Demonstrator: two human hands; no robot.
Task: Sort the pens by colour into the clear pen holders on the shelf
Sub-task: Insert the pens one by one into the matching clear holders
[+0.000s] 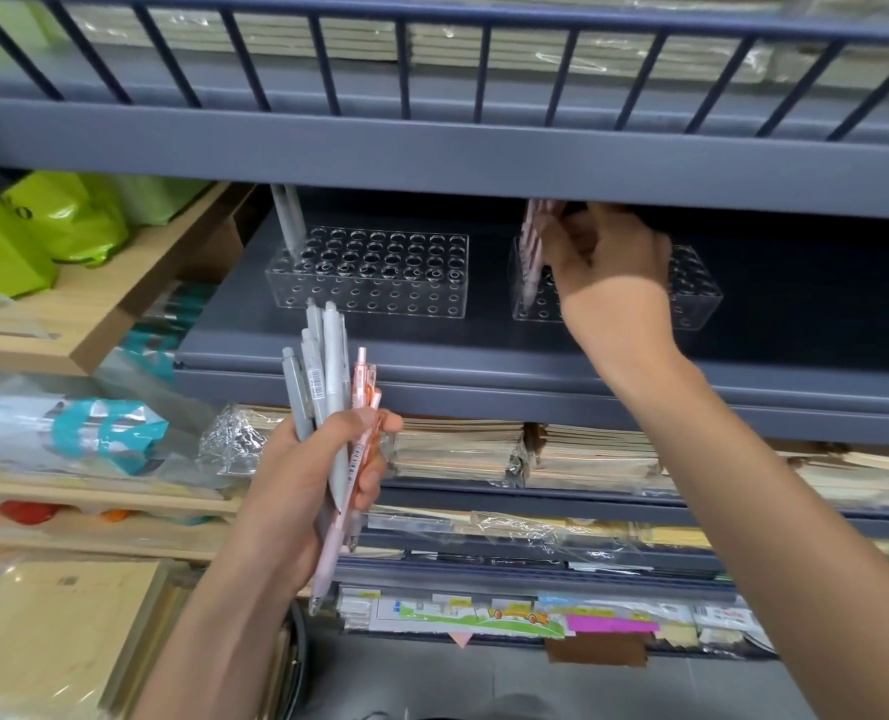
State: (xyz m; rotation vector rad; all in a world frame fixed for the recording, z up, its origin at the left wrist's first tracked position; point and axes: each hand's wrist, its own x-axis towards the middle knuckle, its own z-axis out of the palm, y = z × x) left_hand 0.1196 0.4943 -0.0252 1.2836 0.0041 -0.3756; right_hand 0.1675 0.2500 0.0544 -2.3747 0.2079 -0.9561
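Right holder (698,291) half behind right hand (608,259)

Bright even overhead light; deep shadow under upper shelf (432,158); wide-angle bowing at edges; slight softness.

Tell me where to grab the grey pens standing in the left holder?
Pinch the grey pens on their barrels above the left holder, coming from the front: they stand nearly upright, and the upper shelf covers their tops.

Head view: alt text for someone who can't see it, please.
The right hand grips pink pens standing in the right clear holder on a shelf. The left hand holds a bundle of grey and pink pens; the left holder has grey pens.
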